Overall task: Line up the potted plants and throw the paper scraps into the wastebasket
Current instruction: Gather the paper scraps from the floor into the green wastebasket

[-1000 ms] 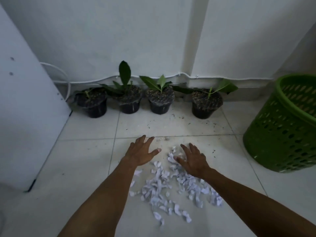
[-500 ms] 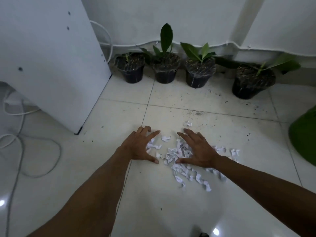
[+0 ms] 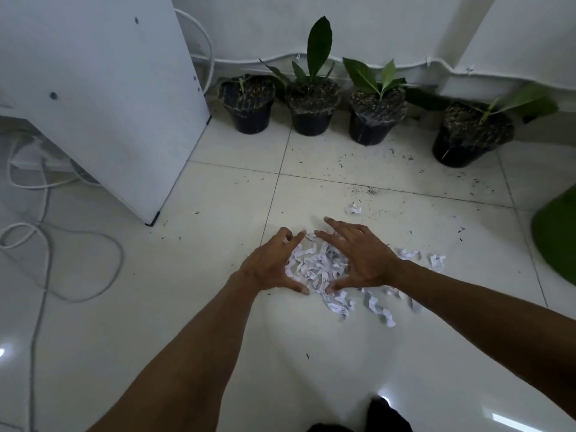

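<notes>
A white flat panel [image 3: 93, 88] leans at left on the glossy tiled floor [image 3: 218, 307]. Four round black pots [image 3: 249, 116] of dark soil and green leaves stand in a row along the wall. The left hand [image 3: 268, 266] and right hand [image 3: 361, 257], fingers spread, each grip open, cup crumpled white paper scraps [image 3: 314, 266] heaped between them. The green wastebasket [image 3: 558, 241] sits at far right.

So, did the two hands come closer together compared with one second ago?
Yes. The left hand and right hand have closed inward, bunching the paper scraps that earlier lay spread across the floor tile.
</notes>
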